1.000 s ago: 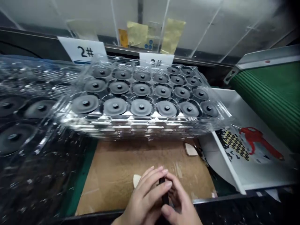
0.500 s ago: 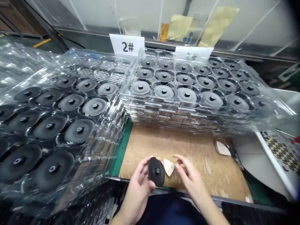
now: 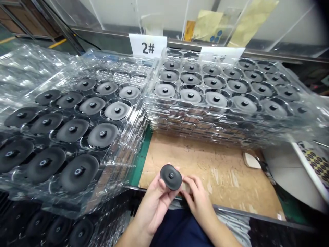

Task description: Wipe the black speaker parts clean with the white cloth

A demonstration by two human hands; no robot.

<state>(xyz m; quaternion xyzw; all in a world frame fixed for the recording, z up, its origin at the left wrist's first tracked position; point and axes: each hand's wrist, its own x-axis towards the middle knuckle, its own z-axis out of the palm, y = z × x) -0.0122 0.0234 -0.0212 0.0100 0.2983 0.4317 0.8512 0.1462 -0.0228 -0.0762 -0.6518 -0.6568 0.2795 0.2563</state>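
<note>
A round black cap (image 3: 168,177) with a small raised hub at its centre is held between the thumb and fingers of my left hand (image 3: 156,206). Its hub side faces up toward me. Close against its right edge is my right hand (image 3: 199,197), fingers closed in a pinch on a small off-white triangular pad (image 3: 185,187). Most of that pad is hidden by the fingers, and I cannot tell whether it touches the cap. Both hands are over the front edge of a brown cardboard sheet (image 3: 205,161).
Stacked clear trays (image 3: 195,111) of black caps stand behind the cardboard; another tray stack (image 3: 123,137) is at left. A pale pad (image 3: 252,160) lies at the cardboard's right, beside a white bin (image 3: 282,171) and a sheet of oval stickers (image 3: 317,161). A "2#" sign (image 3: 148,46) stands behind.
My left hand has turned the cap so it lies flatter and slightly higher. My right hand has moved left with the pale pad, close to the cap. The whole view has shifted a little.
</note>
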